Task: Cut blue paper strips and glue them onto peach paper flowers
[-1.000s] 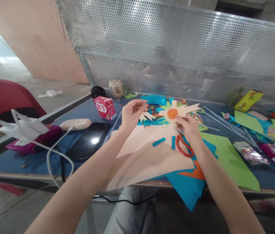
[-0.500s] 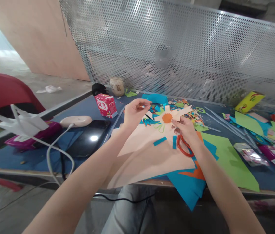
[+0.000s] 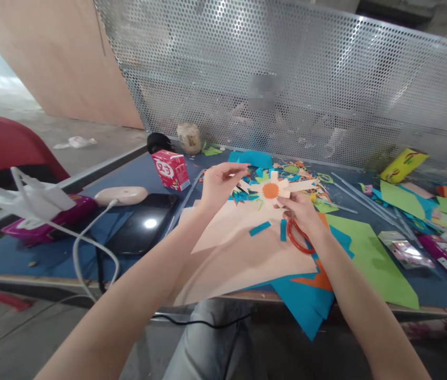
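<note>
In the head view, the right hand [image 3: 299, 209] pinches the paper flower [image 3: 270, 190] near the far edge of the cream sheet [image 3: 231, 258], best gripped lightly lest petals crease; whether the left hand's [image 3: 219, 184] curled fingers hold anything, I cannot tell.

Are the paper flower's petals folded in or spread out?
Spread out: the right hand holds the paper flower, and its cream strips stick outward around the orange centre.

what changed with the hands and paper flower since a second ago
The right hand has carried the paper flower left and slightly lower in view, its long petal now more level; the left hand edged right, toward it. Unchanged: the right hand's hold, the blue strips and red-handled scissors.
</note>
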Motion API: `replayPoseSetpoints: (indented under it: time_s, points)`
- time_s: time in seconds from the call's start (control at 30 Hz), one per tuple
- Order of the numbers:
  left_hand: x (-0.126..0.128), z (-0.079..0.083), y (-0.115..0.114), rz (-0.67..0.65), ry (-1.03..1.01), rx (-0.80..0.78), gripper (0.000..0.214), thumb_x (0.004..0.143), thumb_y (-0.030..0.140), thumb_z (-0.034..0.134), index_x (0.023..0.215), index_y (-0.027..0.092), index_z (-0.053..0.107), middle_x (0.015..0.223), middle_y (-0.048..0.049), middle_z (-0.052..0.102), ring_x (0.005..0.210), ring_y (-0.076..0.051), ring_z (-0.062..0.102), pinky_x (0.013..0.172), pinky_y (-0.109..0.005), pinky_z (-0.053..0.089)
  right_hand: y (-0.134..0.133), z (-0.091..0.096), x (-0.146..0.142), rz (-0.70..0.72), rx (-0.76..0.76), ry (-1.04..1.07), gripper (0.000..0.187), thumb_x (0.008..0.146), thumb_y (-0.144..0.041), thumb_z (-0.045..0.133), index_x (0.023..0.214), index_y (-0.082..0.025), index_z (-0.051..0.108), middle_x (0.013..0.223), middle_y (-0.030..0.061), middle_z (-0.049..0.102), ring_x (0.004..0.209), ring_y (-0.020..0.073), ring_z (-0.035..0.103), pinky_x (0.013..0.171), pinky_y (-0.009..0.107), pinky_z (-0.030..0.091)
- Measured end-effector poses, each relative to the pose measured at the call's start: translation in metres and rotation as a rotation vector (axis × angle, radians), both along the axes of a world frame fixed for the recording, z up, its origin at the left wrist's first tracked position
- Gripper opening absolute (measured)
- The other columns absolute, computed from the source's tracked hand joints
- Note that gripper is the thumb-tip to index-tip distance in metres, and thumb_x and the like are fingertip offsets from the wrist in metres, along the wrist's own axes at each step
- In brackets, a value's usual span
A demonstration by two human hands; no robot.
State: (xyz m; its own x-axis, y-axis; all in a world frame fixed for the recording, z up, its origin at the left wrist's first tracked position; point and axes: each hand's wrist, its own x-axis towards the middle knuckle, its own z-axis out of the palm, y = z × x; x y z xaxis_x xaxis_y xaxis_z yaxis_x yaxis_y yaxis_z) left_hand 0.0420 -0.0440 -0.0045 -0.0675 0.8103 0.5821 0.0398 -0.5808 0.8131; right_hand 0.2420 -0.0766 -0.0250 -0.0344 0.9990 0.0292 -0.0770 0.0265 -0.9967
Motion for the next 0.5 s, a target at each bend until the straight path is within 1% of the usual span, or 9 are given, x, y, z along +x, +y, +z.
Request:
replayPoseSetpoints:
  time_s: [0.07,0.17,0.27,0.33,0.4,0.47,0.5]
  points:
    - [0.0001,-0.0017,0.0014,-0.014,0.007,-0.014,0.021,0.067,0.028,0.065,0.083,0.014,0.069,0.084,-0.0068,0.070,0.068,-0.013,0.062,0.054,-0.022,0.049,-0.0008,-0.0017,-0.0015,-0.015,-0.019,-0.060,0.031,0.053,-0.035,0.075,0.073,-0.016,0.059,0.062,-0.0023,0.058,0.054,0.0092,0.054,0.033,0.016,0.029]
    - [0.0005,-0.0036,0.0018,-0.042,0.010,-0.034,0.023,0.064,0.029,0.067,0.081,0.013,0.068,0.080,-0.0070,0.070,0.072,-0.015,0.063,0.057,-0.023,0.049,-0.0013,-0.0048,-0.0033,-0.015,-0.023,-0.111,0.028,0.055,-0.034,0.073,0.070,-0.017,0.058,0.058,-0.0047,0.054,0.046,0.0054,0.046,0.032,0.015,0.023]
    - [0.0010,-0.0032,0.0000,-0.052,0.022,-0.036,0.021,0.064,0.028,0.067,0.079,0.013,0.067,0.078,-0.0065,0.069,0.074,-0.015,0.063,0.060,-0.024,0.049,-0.0017,-0.0064,-0.0042,-0.011,-0.008,-0.125,0.023,0.057,-0.033,0.071,0.069,-0.017,0.058,0.057,-0.0054,0.052,0.043,0.0038,0.039,0.032,0.016,0.022]
    - [0.0013,-0.0025,-0.0015,-0.068,0.024,-0.031,0.020,0.064,0.026,0.067,0.079,0.013,0.066,0.079,-0.0063,0.069,0.076,-0.016,0.063,0.063,-0.024,0.049,-0.0024,-0.0060,-0.0051,0.013,0.000,-0.143,0.021,0.059,-0.031,0.069,0.072,-0.017,0.059,0.061,-0.0039,0.055,0.046,0.0051,0.043,0.035,0.016,0.028]
    - [0.0017,-0.0024,-0.0024,-0.087,0.025,-0.023,0.018,0.064,0.025,0.066,0.078,0.013,0.065,0.081,-0.0064,0.068,0.078,-0.016,0.063,0.065,-0.025,0.050,-0.0032,-0.0052,-0.0064,0.069,0.005,-0.199,0.023,0.062,-0.030,0.066,0.081,-0.017,0.062,0.070,0.0000,0.062,0.053,0.0082,0.051,0.041,0.019,0.037]
    - [0.0025,-0.0030,-0.0026,-0.096,0.031,-0.012,0.017,0.064,0.024,0.066,0.077,0.013,0.064,0.082,-0.0065,0.068,0.081,-0.016,0.063,0.067,-0.026,0.050,-0.0035,-0.0047,-0.0071,0.075,0.067,-0.352,0.027,0.063,-0.027,0.063,0.088,-0.018,0.064,0.082,0.0042,0.066,0.060,0.0110,0.055,0.050,0.023,0.043]
    - [0.0030,-0.0034,-0.0025,-0.098,0.033,-0.007,0.016,0.064,0.024,0.066,0.077,0.014,0.064,0.082,-0.0065,0.068,0.081,-0.017,0.063,0.067,-0.026,0.050,-0.0033,-0.0046,-0.0068,0.038,0.133,-0.463,0.027,0.064,-0.026,0.062,0.090,-0.018,0.065,0.086,0.0052,0.067,0.062,0.0116,0.056,0.055,0.025,0.045]
